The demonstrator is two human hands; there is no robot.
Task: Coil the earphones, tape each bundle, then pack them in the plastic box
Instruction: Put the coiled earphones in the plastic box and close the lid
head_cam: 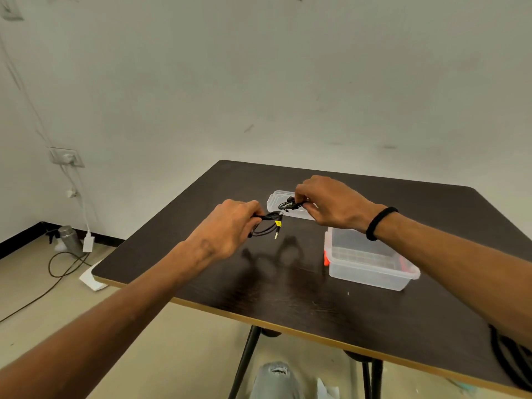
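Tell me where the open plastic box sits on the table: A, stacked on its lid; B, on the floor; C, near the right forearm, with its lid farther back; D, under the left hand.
C: the box sits on the table below the right forearm, with the lid lying farther back behind the hands.

Both arms outstretched, left hand (230, 223) fingers pinched closed, right hand (331, 203) fingers pinched closed
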